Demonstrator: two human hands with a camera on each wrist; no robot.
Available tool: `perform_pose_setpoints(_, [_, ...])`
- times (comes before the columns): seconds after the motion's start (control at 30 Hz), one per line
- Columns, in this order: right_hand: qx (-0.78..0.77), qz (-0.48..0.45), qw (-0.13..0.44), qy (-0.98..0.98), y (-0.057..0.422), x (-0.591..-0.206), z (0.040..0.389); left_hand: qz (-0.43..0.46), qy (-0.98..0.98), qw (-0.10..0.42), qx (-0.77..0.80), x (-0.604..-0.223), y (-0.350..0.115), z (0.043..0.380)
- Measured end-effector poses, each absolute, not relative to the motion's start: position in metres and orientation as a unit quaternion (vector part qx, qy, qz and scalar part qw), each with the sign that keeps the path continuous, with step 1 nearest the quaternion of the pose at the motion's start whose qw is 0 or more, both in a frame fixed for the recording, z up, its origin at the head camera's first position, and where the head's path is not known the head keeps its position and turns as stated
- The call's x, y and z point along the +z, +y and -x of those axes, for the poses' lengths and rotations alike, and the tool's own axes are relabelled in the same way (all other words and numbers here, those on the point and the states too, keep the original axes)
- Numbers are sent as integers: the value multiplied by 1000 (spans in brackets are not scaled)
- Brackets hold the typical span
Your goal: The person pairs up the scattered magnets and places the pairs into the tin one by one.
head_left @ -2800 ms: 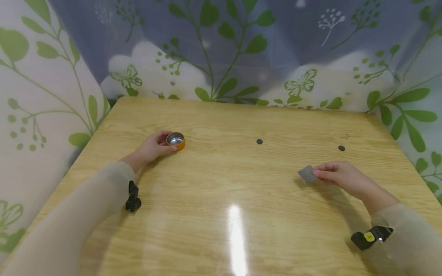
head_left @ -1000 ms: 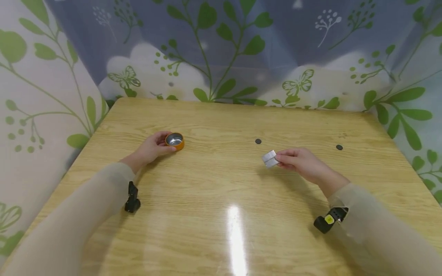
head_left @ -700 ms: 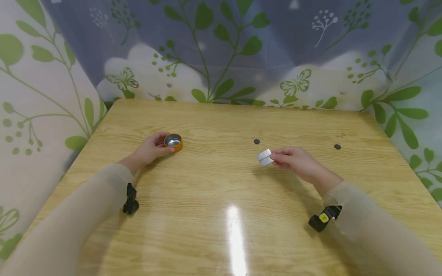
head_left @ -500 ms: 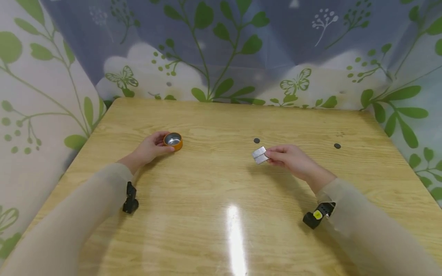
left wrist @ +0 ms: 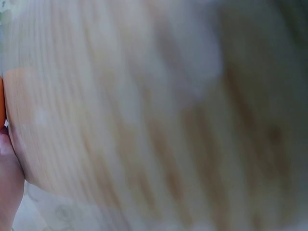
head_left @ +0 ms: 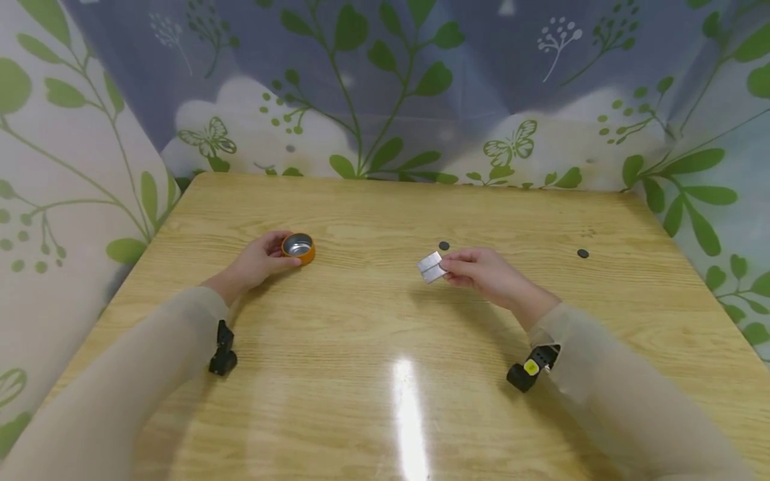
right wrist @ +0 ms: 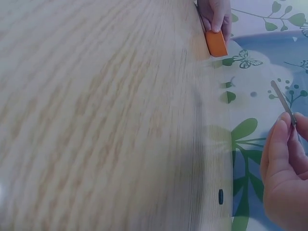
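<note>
On the left of the table, my left hand [head_left: 260,259] holds a small round orange bowl [head_left: 306,256] with a shiny metal inside, thumb on the near side and fingers behind. The bowl stands upright with nothing visible in it. My right hand [head_left: 492,275] pinches a thin, flat silver square [head_left: 430,267] with a line across its face, raised above the table. Seen edge-on in the right wrist view, the square [right wrist: 280,94] sits between thumb and fingertips. Only an orange sliver of the bowl [left wrist: 1,101] and part of the left hand [left wrist: 9,185] show in the left wrist view.
Just behind the silver square lies a small dark disc [head_left: 444,246] on the wooden table [head_left: 337,334]. Another dark disc [head_left: 583,254] lies farther right. A leaf-patterned cloth [head_left: 397,87] hangs behind the table and along both sides.
My right hand has carried the square leftward, towards the bowl, and its visible face has gone from dull grey to bright silver. The left hand keeps its hold on the bowl.
</note>
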State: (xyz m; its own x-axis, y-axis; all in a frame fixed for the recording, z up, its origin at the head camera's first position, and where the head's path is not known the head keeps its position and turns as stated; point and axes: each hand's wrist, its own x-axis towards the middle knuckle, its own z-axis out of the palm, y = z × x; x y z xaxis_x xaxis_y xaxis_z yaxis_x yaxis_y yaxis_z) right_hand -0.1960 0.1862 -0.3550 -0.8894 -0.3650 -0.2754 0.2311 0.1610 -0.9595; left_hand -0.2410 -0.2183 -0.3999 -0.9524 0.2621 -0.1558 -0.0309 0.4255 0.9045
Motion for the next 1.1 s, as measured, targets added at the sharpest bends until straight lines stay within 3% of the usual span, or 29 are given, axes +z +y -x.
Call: perform_pose_setpoints(1.1, [-675,45,231,700,140,-349,211,-70,837,136,526,-399,-217,239])
